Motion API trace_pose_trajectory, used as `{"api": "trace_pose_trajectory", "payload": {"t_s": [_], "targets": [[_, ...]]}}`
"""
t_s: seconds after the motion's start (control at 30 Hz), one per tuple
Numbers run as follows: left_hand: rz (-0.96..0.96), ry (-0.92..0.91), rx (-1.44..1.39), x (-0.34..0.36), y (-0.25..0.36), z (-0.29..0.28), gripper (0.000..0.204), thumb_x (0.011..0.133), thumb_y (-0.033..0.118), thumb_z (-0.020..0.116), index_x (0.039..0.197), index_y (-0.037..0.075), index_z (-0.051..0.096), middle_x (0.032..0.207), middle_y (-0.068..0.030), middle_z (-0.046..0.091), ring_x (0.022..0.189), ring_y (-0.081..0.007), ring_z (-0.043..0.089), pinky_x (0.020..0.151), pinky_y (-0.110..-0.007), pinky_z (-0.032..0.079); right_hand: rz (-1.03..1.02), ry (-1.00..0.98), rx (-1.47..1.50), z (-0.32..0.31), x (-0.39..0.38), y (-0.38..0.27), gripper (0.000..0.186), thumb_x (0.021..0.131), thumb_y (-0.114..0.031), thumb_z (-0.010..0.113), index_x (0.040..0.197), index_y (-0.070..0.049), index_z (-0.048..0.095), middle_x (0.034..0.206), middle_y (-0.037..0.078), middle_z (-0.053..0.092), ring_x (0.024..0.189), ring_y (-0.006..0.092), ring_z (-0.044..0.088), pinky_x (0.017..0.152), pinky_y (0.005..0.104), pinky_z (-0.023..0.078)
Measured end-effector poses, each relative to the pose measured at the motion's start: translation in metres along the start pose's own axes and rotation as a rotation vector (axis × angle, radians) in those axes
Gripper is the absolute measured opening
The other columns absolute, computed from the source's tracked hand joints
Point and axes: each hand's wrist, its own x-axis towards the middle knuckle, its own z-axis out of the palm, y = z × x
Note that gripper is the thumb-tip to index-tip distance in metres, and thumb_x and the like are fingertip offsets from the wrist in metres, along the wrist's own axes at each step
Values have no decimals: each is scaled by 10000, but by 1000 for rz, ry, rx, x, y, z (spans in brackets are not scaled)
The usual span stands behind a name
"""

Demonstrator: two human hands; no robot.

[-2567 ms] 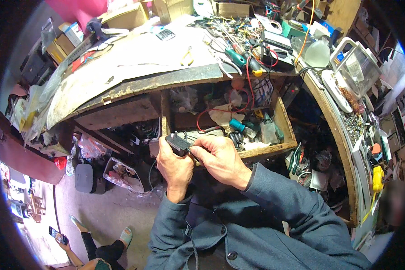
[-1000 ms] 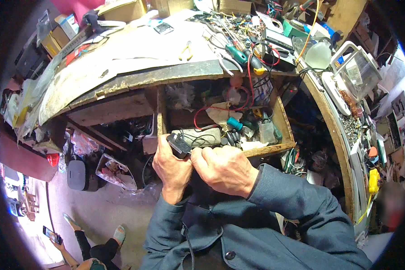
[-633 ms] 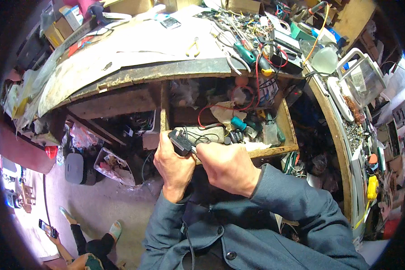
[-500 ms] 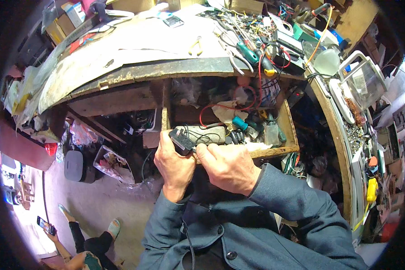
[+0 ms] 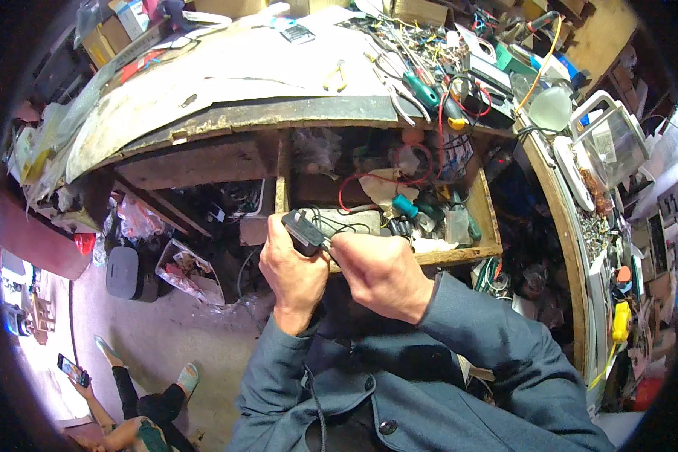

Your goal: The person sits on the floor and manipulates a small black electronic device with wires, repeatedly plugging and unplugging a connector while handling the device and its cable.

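Note:
My left hand [image 5: 292, 280] is closed around a small black power adapter [image 5: 303, 231], holding it just in front of an open wooden drawer. Close against the adapter's right end, my right hand [image 5: 380, 275] is pinched shut; what its fingers grip is mostly hidden. A thin dark cord [image 5: 346, 227] loops behind the adapter, over a pale block-shaped thing [image 5: 361, 219] in the drawer.
The drawer's front edge [image 5: 459, 255] lies just beyond my hands; inside are a teal-handled tool [image 5: 404, 206] and a red wire [image 5: 344, 197]. Pliers [image 5: 337, 77] and several tools lie on the paper-covered workbench [image 5: 241, 68]. At lower left, another person holds a phone [image 5: 72, 370].
My right hand has turned slightly and shifted a little at the adapter's end. The adapter has tilted slightly in my left hand. The view has shifted slightly.

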Motion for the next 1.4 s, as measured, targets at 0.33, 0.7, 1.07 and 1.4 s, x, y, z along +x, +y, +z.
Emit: {"api": "trace_pose_trajectory", "payload": {"t_s": [0.33,0.7,1.07,1.4], "targets": [[-31,15,-34,0,-2,1,393,712,7,776,1042,51,566,898,-182,689,864,-428,697,750,-471,540,-177,-112,-353,-7,4,-1,219,848,-29,655,1065,-2,641,712,114,549,604,276,618,542,399,495],[-92,34,-98,2,-6,2,416,708,1,775,1067,41,567,869,-170,705,831,-372,725,744,-436,555,445,74,490,15,8,-17,118,993,-87,624,979,19,675,743,121,649,680,119,591,645,310,498],[-65,14,-76,1,-6,1,403,724,15,773,1069,36,565,865,-174,701,823,-380,716,747,-450,547,500,0,623,13,7,-5,161,988,-121,614,920,17,661,724,116,633,647,167,590,628,321,471],[-64,16,-9,2,-3,4,403,719,28,779,1057,41,560,867,-194,689,845,-431,697,748,-487,537,-31,-130,-359,-9,13,-17,85,883,-84,638,927,-45,577,736,144,623,631,337,653,536,419,511]]}}
